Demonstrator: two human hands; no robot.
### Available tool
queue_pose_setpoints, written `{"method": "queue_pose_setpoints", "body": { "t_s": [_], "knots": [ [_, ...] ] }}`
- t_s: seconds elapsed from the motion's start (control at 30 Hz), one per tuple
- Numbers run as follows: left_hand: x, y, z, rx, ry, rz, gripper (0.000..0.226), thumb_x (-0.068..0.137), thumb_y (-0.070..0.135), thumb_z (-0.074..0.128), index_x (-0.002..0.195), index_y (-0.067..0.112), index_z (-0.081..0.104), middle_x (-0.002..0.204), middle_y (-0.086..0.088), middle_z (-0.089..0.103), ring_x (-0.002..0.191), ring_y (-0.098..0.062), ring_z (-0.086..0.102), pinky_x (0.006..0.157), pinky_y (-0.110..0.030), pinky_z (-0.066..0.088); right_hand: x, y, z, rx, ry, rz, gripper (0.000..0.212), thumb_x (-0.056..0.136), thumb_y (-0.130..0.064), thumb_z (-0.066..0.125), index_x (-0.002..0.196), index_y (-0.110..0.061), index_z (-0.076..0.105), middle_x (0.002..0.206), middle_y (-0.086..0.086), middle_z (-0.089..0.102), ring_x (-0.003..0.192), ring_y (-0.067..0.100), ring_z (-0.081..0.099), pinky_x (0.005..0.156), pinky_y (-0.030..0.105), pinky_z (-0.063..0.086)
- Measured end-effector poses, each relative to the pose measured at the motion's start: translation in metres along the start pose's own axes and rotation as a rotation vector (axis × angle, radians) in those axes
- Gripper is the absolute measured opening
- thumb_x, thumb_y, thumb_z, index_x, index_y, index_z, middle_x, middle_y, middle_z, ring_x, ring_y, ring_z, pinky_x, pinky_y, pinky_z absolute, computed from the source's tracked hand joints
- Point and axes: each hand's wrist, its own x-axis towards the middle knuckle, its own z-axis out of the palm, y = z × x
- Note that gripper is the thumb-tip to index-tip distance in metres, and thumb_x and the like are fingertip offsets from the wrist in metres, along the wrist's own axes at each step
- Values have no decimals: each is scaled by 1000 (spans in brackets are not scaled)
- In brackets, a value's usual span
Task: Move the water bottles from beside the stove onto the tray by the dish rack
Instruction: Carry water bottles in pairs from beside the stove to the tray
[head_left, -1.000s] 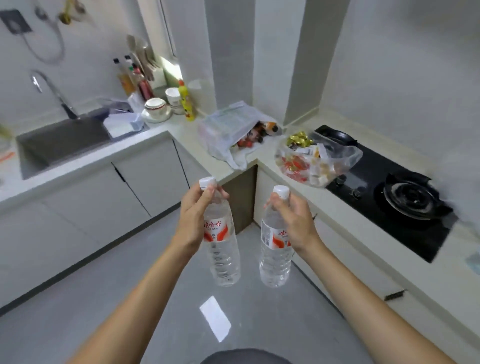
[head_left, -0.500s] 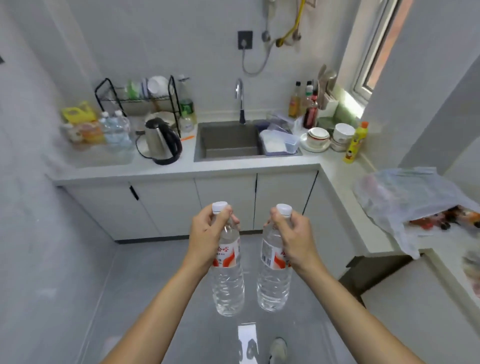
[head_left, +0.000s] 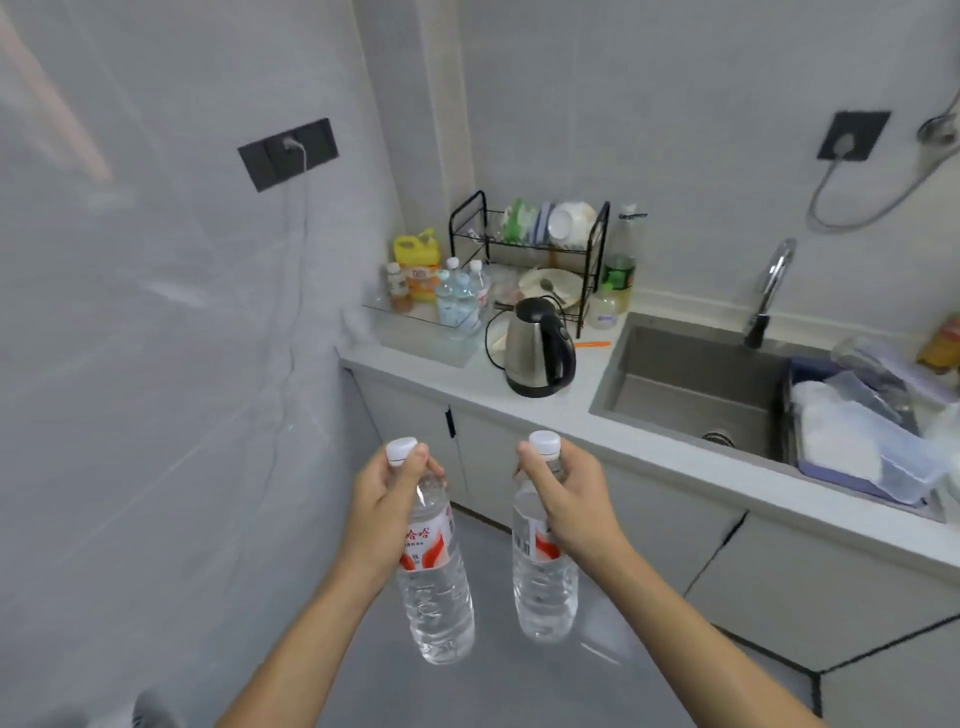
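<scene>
Bottle necks (head_left: 540, 470) hidden under each grip.

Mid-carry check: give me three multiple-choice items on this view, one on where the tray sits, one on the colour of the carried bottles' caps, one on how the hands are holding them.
1. Where is the clear tray?
A. Inside the sink
B. On the counter's left end, beside the dish rack
C. On the floor

2. What colour are the caps of the two carried bottles?
A. Blue
B. Red
C. White

3. How are the bottles held?
A. Each hand grips one upright near its neck
B. Both in one hand
C. Lying flat on the palms

Answers:
1 B: the tray lies left of the kettle, already bearing smaller bottles.
2 C: both caps show white above the fingers.
3 A: the left hand holds the left bottle and the right hand holds the right bottle, both hanging upright over the floor.
</scene>
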Motion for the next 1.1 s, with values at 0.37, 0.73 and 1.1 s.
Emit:
{"method": "queue_pose_setpoints", "body": {
  "t_s": [0.37,0.73,1.1],
  "knots": [
    [192,-25,-45,-13,122,-8,29,106,30,56,86,12,67,82,-7,76,74,-22,76,70,-32,62,199,23,93,-27,-116,-27,43,104,-33,61,84,5,64,68,7,61,67,9,58,64,22,48],
    [434,-26,-85,31,0,168,27,108,29,56,97,6,66,91,-6,75,86,-18,73,78,-27,58,390,36,172,-88,47,-63,52,99,-56,58,94,-5,66,85,19,70,75,28,65,72,46,54],
    [618,-25,-65,112,-11,216,26,107,31,58,101,8,68,93,11,75,89,-7,72,75,-16,53,570,64,208,-2,42,-92,17,108,-32,57,92,-25,60,78,-22,63,76,0,58,74,19,45]
  ]
}}
